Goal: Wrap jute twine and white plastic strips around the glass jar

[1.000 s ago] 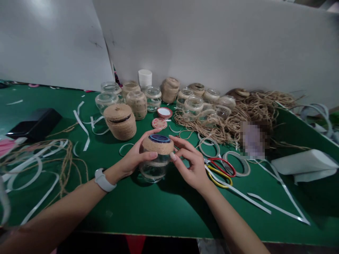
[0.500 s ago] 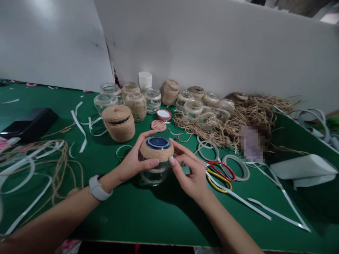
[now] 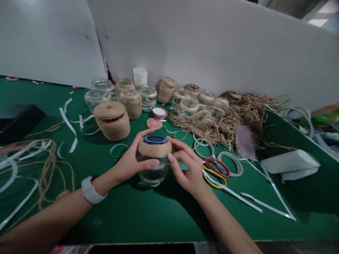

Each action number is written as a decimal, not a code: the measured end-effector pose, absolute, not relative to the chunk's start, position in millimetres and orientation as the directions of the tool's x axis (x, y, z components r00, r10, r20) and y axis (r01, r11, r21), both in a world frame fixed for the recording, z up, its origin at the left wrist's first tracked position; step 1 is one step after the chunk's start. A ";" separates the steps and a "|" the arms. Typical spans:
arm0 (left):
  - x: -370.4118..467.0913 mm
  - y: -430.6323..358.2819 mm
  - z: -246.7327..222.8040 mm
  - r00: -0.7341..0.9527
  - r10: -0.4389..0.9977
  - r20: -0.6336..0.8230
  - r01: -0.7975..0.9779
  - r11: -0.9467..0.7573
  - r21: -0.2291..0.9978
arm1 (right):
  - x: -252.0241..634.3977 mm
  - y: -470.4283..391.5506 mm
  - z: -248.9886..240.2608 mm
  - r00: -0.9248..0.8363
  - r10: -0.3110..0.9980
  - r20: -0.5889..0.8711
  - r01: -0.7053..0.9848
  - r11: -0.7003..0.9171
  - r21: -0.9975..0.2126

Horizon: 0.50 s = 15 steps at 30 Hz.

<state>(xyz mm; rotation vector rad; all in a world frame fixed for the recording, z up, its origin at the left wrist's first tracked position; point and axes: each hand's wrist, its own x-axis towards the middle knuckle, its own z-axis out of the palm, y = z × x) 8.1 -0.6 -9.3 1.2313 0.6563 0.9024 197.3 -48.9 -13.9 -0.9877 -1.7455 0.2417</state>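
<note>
A glass jar [image 3: 154, 175] stands upright near the front of the green table, its upper part wrapped in twine [image 3: 154, 149] and a dark blue lid [image 3: 155, 140] on top. My left hand [image 3: 137, 160] is wrapped round the jar's left side, thumb across its front. On the right side, my right hand [image 3: 186, 167] has thumb and fingers pinched at the edge of the twine band; whether a strand is between them is too small to tell. Behind my left hand sits a jar fully covered in twine [image 3: 112, 123].
Several jars [image 3: 131, 104] and a pile of twine [image 3: 238, 116] line the back wall. Red and yellow scissors [image 3: 215, 173], tape rolls [image 3: 234, 165] and white strips [image 3: 280, 197] lie right. Loose twine [image 3: 55, 173] and a black object [image 3: 22, 121] are left.
The view has shifted slightly, so most things appear further left. The jar is tilted a little less toward the camera, with both hands still at its sides.
</note>
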 end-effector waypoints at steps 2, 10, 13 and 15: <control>9.3 -1.3 -7.8 0.494 0.868 0.048 -0.210 0.066 0.975 | 195.9 -49.8 -14.5 -0.087 0.710 0.698 0.514 0.632 -0.579; 9.8 0.0 -7.2 0.480 0.875 0.065 -0.249 0.066 0.966 | 201.1 -49.3 -12.9 -0.167 0.686 0.708 0.515 0.673 -0.531; 8.0 -0.2 -8.3 0.484 0.874 0.042 -0.261 0.099 0.960 | 203.0 -48.7 -11.9 -0.185 0.668 0.721 0.539 0.682 -0.494; 6.5 0.1 -9.4 0.493 0.869 0.028 -0.261 0.117 0.958 | 202.4 -48.9 -11.4 -0.169 0.667 0.726 0.539 0.679 -0.498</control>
